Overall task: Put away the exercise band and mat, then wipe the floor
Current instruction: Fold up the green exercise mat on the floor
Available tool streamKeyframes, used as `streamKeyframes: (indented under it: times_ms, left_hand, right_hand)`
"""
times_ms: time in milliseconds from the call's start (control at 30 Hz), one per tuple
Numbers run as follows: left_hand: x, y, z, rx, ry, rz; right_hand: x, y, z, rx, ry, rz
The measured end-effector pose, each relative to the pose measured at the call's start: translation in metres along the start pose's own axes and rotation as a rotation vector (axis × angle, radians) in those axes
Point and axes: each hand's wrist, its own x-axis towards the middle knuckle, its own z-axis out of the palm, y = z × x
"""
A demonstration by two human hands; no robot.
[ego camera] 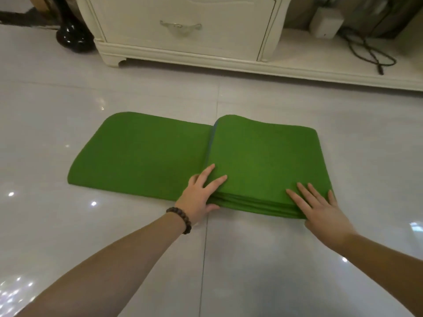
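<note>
- On the glossy white floor (68, 99), in front of a cream cabinet (183, 30), lies the green mat (142, 154) — partly folded, its right half stacked in several layers, its left half a single flat layer.
- The top fold stands slightly raised along its left edge, where a bluish underside shows.
- The left hand (201, 193) rests at the near left corner of the stack, fingers straight and spread; the fingers lie on the top layer and the thumb sits at the near edge of the layers. It curls round nothing.
- A dark beaded bracelet (180, 219) sits on the left wrist.
- The right hand (320, 209) lies flat on the near right corner of the stack, fingers extended and pressing down — palm partly over the edge.
- A black glossy vase (73, 35) stands left of the cabinet.
- A white box (326, 22) and a dark cable (370, 53) sit on the low shelf (320, 62) to the right.
</note>
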Motion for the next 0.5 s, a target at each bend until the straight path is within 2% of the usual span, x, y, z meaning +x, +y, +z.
streamKeyframes:
  times_ms: [167, 267, 367, 433, 500]
  left_hand:
    - [-0.006, 0.002, 0.025, -0.028, -0.061, -0.053]
    - [-0.009, -0.002, 0.023, -0.044, -0.02, -0.014]
    - [-0.016, 0.0, 0.021, -0.062, 0.113, 0.101]
    - [-0.022, -0.004, 0.024, -0.037, 0.167, 0.157]
    - [-0.027, -0.008, 0.027, 0.029, 0.122, 0.158]
  right_hand:
    - [0.0, -0.024, 0.023, 0.044, -0.139, 0.084]
    - [0.01, -0.047, 0.02, 0.136, -0.019, 0.145]
    - [0.023, -0.071, 0.012, 0.168, 0.156, 0.047]
    - [0.029, -0.077, 0.012, 0.149, 0.147, 0.008]
    - [0.028, -0.071, 0.022, 0.118, 0.127, -0.039]
